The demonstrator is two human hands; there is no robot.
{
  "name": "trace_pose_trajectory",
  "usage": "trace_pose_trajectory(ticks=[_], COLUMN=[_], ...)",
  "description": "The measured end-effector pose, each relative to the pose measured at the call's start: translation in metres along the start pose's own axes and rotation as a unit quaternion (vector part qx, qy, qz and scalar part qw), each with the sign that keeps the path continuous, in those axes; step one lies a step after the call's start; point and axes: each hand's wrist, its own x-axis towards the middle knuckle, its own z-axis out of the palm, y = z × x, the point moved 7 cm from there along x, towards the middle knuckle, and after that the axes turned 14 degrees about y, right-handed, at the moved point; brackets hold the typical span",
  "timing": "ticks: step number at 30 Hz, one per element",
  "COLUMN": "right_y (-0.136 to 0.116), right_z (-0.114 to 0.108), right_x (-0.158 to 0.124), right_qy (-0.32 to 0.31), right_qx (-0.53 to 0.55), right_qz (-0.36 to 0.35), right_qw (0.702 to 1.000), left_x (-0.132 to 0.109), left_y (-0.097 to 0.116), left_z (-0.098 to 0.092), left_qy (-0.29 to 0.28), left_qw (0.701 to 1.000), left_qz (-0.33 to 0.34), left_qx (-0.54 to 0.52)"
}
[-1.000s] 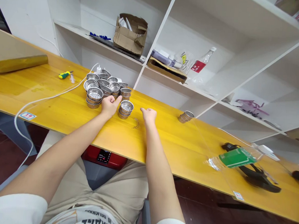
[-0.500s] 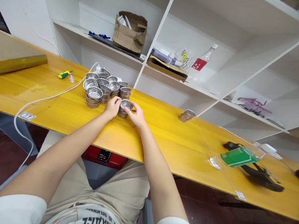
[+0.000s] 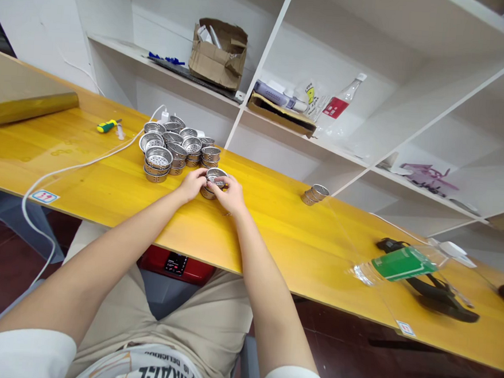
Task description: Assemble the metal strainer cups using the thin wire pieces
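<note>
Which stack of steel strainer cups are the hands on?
The short perforated stainless-steel stack, between the left hand and right hand; no other stack is touched.

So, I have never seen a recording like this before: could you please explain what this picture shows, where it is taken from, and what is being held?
There is no machine here. These are a person's own bare hands, the left hand and the right hand, seen from a camera worn on the head, looking forward and down. Along the yellow wooden bench lie a heap of perforated steel cups and a green-and-yellow-handled screwdriver. Both hands hold a small stack of perforated steel cups between their fingers, right beside the heap.
</note>
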Motion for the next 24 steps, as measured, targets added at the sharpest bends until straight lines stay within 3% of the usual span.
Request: trace_pose_trajectory(ticks=[5, 24], right_y=[0.007, 0.014], right_z=[-0.002, -0.004], right_x=[0.002, 0.005], right_qy=[0.020, 0.046], right_qx=[-0.004, 0.049], right_qz=[0.018, 0.039], right_qw=[1.000, 0.997], left_x=[-0.011, -0.019], left_y=[0.004, 0.008], left_z=[0.010, 0.014], left_qy=[-0.056, -0.088], left_qw=[0.998, 0.995], left_qz=[0.035, 0.030], left_qx=[0.008, 0.022])
